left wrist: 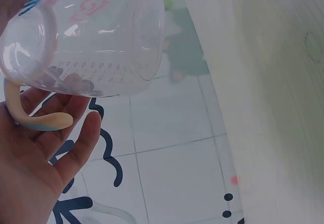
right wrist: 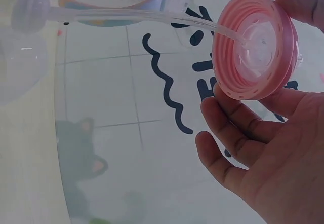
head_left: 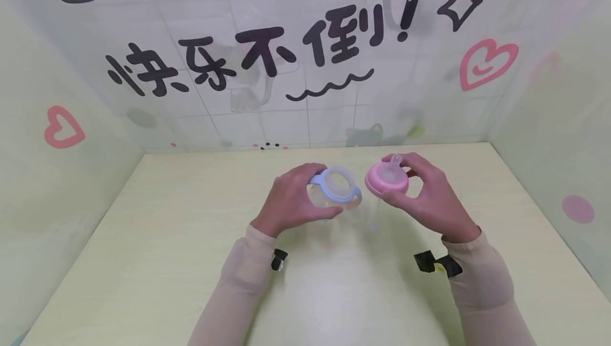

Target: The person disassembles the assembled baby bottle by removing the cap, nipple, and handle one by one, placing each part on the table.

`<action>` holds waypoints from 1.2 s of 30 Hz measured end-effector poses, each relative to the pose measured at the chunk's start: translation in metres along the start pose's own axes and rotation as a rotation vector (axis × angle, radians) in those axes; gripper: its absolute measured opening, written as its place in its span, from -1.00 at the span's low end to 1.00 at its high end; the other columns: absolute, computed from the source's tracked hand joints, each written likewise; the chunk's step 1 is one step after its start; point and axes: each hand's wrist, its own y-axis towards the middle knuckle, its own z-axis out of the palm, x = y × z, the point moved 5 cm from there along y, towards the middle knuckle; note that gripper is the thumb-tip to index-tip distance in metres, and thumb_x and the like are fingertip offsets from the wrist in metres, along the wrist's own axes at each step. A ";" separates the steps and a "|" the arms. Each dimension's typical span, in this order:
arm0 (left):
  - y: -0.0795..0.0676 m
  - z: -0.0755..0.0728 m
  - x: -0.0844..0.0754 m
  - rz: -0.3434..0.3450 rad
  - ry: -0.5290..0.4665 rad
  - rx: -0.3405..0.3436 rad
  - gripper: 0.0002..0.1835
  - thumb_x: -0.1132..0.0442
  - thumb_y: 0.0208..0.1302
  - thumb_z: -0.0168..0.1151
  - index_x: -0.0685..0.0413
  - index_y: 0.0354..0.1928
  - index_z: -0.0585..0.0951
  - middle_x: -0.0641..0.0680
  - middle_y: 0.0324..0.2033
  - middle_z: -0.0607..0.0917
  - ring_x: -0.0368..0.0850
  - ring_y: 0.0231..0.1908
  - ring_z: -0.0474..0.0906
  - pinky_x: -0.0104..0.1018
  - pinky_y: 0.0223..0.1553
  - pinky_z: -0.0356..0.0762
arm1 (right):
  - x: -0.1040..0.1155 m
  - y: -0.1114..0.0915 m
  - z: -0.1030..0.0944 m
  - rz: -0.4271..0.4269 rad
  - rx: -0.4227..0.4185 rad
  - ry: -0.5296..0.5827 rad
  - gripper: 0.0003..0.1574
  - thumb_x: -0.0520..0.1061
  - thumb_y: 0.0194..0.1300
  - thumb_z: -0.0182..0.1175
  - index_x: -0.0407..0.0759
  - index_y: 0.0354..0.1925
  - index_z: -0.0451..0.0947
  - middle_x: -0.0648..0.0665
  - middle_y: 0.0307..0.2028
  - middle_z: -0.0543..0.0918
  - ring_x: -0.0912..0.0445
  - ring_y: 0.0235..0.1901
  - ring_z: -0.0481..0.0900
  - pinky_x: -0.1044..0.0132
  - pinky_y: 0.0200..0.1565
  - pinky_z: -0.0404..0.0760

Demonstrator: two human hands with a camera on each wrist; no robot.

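Note:
My left hand (head_left: 293,197) grips a clear baby bottle (left wrist: 101,36) with printed markings, its thumb and fingers around the upper part. A light blue handle collar (head_left: 350,196) rings the bottle's neck, and one curved handle (left wrist: 45,121) shows in the left wrist view. To the right, my right hand (head_left: 431,200) pinches a pink bottle cap (head_left: 382,184) by its rim, a clear teat (head_left: 396,161) pointing up from it. Below the cap hangs a clear straw (right wrist: 136,15), ending in a pale rounded weight (right wrist: 30,16). Bottle and cap are apart, both held above the table.
The pale wooden table (head_left: 167,240) runs back to a whitish tiled wall (head_left: 281,128) with black lettering and pink hearts. Side walls (head_left: 563,123) close in the table on the left and right. Black camera mounts (head_left: 425,262) sit at both wrists.

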 end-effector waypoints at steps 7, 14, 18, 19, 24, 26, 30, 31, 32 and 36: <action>0.001 -0.002 0.001 0.008 -0.009 -0.008 -0.26 -0.21 -0.22 0.58 0.05 0.00 0.61 -0.09 -0.20 0.69 -0.26 -0.24 0.57 -0.32 -0.24 0.58 | -0.019 0.006 0.006 0.076 0.054 -0.027 -0.50 -0.18 0.19 0.37 -0.19 0.11 0.53 -0.07 -0.04 0.63 0.13 -0.07 0.51 0.20 -0.01 0.45; 0.001 -0.003 0.002 -0.006 -0.013 -0.010 -0.25 -0.20 -0.23 0.58 0.06 0.01 0.60 -0.08 -0.17 0.70 -0.26 -0.21 0.59 -0.32 -0.21 0.59 | -0.030 0.008 0.012 0.131 0.104 -0.035 -0.44 -0.07 0.23 0.36 -0.24 0.15 0.52 -0.17 0.03 0.62 0.01 0.01 0.51 0.01 0.03 0.43; 0.000 -0.004 0.002 -0.018 -0.019 -0.011 -0.25 -0.19 -0.22 0.58 0.05 0.02 0.60 -0.07 -0.15 0.70 -0.25 -0.19 0.60 -0.30 -0.19 0.59 | -0.038 0.008 0.015 0.149 0.113 -0.058 -0.43 -0.05 0.23 0.36 -0.26 0.14 0.52 -0.19 0.04 0.62 -0.01 0.02 0.51 0.01 0.03 0.40; 0.000 -0.004 0.001 -0.018 -0.021 -0.013 -0.25 -0.19 -0.22 0.58 0.05 0.02 0.60 -0.07 -0.14 0.70 -0.24 -0.18 0.60 -0.29 -0.19 0.60 | -0.039 0.008 0.015 0.155 0.116 -0.063 -0.43 -0.05 0.24 0.36 -0.26 0.15 0.51 -0.19 0.05 0.62 -0.01 0.02 0.51 0.02 0.02 0.40; 0.000 -0.005 0.000 -0.012 -0.021 -0.020 -0.25 -0.18 -0.22 0.58 0.06 0.02 0.61 -0.05 -0.14 0.71 -0.21 -0.16 0.61 -0.26 -0.17 0.61 | -0.047 0.007 0.017 0.174 0.127 -0.079 -0.37 -0.03 0.24 0.36 -0.30 0.18 0.49 -0.22 0.04 0.62 -0.03 0.00 0.50 0.04 0.00 0.39; 0.000 -0.005 0.000 -0.013 -0.020 -0.019 -0.25 -0.18 -0.22 0.59 0.06 0.02 0.61 -0.04 -0.13 0.71 -0.21 -0.15 0.62 -0.25 -0.16 0.61 | -0.050 0.007 0.018 0.177 0.127 -0.083 -0.39 -0.03 0.24 0.36 -0.30 0.16 0.50 -0.23 0.06 0.61 -0.04 0.00 0.50 0.04 -0.01 0.40; 0.001 -0.005 -0.001 -0.015 -0.021 -0.019 -0.25 -0.18 -0.22 0.58 0.06 0.03 0.61 -0.05 -0.13 0.71 -0.22 -0.15 0.62 -0.26 -0.16 0.61 | -0.056 0.007 0.019 0.199 0.123 -0.085 -0.36 0.00 0.24 0.36 -0.30 0.18 0.49 -0.25 0.09 0.60 -0.07 0.00 0.50 0.00 0.00 0.43; 0.000 -0.005 -0.001 -0.014 -0.021 -0.020 -0.25 -0.19 -0.22 0.58 0.05 0.03 0.61 -0.06 -0.13 0.71 -0.22 -0.15 0.61 -0.27 -0.16 0.61 | -0.058 0.007 0.019 0.209 0.121 -0.091 -0.34 0.01 0.24 0.36 -0.30 0.20 0.48 -0.26 0.10 0.59 -0.09 0.01 0.50 -0.03 0.02 0.44; 0.000 -0.005 -0.001 -0.013 -0.020 -0.022 -0.25 -0.19 -0.22 0.58 0.05 0.02 0.61 -0.06 -0.13 0.71 -0.22 -0.16 0.61 -0.27 -0.16 0.60 | -0.061 0.006 0.019 0.220 0.119 -0.094 -0.31 0.02 0.24 0.36 -0.31 0.21 0.46 -0.27 0.11 0.58 -0.11 0.02 0.50 -0.06 0.03 0.45; 0.000 -0.005 -0.001 -0.009 -0.019 -0.024 -0.25 -0.19 -0.22 0.57 0.06 0.02 0.61 -0.06 -0.14 0.71 -0.22 -0.17 0.61 -0.28 -0.18 0.60 | -0.070 0.006 0.020 0.269 0.124 -0.132 -0.21 0.07 0.25 0.35 -0.35 0.28 0.40 -0.32 0.15 0.53 -0.16 0.06 0.49 -0.15 0.07 0.46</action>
